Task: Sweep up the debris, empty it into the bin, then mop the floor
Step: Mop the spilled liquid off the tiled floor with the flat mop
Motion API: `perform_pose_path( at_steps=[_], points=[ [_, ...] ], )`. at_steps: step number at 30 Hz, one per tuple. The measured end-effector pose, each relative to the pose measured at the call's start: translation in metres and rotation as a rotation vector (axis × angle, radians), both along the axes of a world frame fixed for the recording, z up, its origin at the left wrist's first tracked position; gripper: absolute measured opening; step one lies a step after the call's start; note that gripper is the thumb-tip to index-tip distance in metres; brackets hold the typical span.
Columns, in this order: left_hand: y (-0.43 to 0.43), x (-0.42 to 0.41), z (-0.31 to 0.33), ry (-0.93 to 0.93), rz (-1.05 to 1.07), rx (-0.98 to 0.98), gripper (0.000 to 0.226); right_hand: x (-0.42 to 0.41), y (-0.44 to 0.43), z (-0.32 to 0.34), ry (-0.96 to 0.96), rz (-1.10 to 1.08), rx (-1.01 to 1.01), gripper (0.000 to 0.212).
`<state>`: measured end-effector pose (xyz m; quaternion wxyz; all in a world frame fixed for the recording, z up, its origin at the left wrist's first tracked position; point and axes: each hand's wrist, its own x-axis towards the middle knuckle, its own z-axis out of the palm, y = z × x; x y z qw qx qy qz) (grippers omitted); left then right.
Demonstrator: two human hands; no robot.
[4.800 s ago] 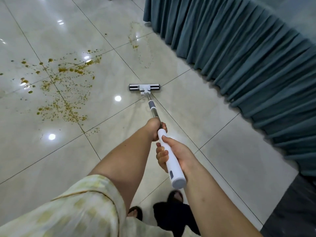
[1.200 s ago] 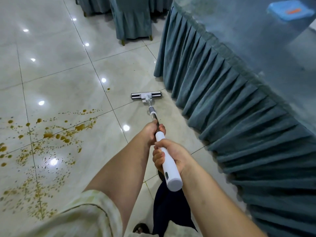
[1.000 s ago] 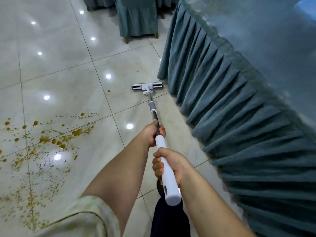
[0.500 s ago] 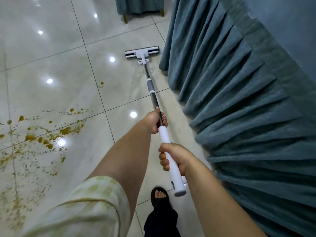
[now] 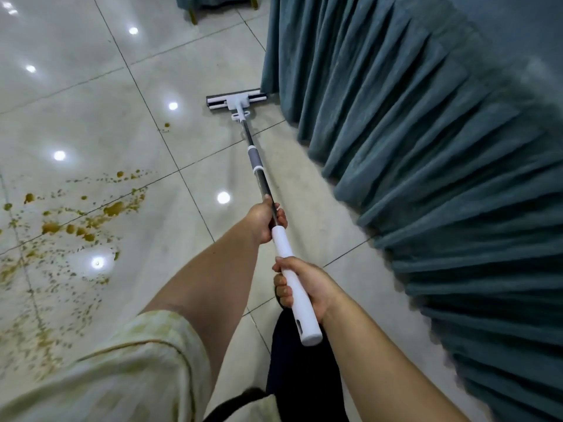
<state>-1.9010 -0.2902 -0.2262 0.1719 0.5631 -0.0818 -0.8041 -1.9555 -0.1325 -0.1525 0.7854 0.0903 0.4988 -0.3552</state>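
Observation:
I hold a flat mop [image 5: 254, 159] with both hands. Its white and black head [image 5: 236, 102] lies flat on the pale tiled floor, its right end touching the hem of a teal table skirt [image 5: 426, 166]. My left hand [image 5: 265, 219] grips the dark shaft just above the white handle. My right hand [image 5: 304, 284] is wrapped around the white handle near its end. A brown-yellow splatter of stains [image 5: 70, 226] covers the tiles at the left, well apart from the mop head. One small spot [image 5: 166, 125] lies alone on a tile seam.
The pleated teal skirt of a table fills the right side down to the floor. A skirted chair [image 5: 219, 4] stands at the top edge. Ceiling lights reflect in the glossy tiles. My dark trouser leg [image 5: 300, 370] shows below the handle.
The mop head has been pushed forward along the table skirt, past the tile seam. The view has moved forward with it, so the splatter has slid to the lower left.

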Motion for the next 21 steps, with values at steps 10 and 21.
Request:
perform_pose_path(
  at_steps=[10,21],
  points=[
    [0.203,0.118,0.016,-0.009,-0.076,0.028,0.035,0.133,0.207,0.034,0.000,-0.128,0.101,0.025],
    [0.363,0.215,0.033,-0.002,-0.111,0.046,0.035,0.235,0.364,0.079,0.063,0.001,0.196,0.046]
  ],
)
